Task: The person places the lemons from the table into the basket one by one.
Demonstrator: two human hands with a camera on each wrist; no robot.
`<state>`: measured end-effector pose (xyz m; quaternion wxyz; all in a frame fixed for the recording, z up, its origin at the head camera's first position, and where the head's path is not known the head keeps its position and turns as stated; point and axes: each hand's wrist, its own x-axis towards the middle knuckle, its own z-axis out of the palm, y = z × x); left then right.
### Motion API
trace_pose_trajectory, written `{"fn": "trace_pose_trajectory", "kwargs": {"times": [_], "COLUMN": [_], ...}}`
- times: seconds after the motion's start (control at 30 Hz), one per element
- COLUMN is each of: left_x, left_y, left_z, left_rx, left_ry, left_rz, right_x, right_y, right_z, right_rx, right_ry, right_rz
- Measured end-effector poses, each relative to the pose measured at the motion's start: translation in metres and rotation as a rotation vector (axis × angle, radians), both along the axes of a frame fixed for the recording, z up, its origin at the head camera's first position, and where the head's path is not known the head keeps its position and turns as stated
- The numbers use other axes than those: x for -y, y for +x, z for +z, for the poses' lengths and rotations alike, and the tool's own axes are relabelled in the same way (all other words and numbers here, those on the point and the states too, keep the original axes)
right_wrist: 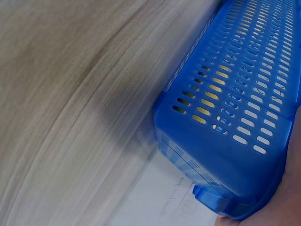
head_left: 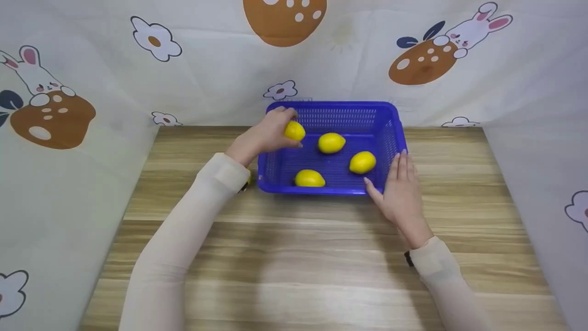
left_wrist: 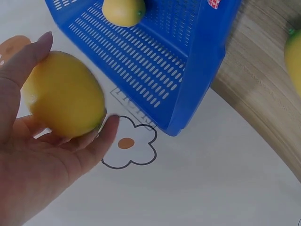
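Note:
My left hand holds a yellow lemon over the left side of a blue plastic basket. In the left wrist view the fingers and thumb curl round this lemon, beside the slotted basket wall. Inside the basket lie three lemons: one near the middle, one at the right and one by the front wall. With straight fingers my right hand rests on the basket's right front corner. Only a part of that hand shows in the right wrist view.
Another lemon lies on the wooden table left of the basket, mostly hidden by the left sleeve. Pale cloth printed with rabbits and flowers stands behind the table and along both sides.

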<state>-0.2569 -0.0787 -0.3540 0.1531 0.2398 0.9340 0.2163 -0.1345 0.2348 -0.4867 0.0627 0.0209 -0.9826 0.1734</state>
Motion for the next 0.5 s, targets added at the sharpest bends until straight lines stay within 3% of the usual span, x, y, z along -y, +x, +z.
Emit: {"fn": "trace_pose_trajectory", "kwargs": {"times": [0.5], "left_x": [0.0091], "left_y": [0.0043], "left_z": [-0.0009], "left_rx": [0.022], "left_ry": [0.003], "left_rz": [0.031], "right_x": [0.0004], "right_y": [0.0005], "right_z": [0.002], "right_rx": [0.023], "right_ry": [0.006], "right_rz": [0.005]}}
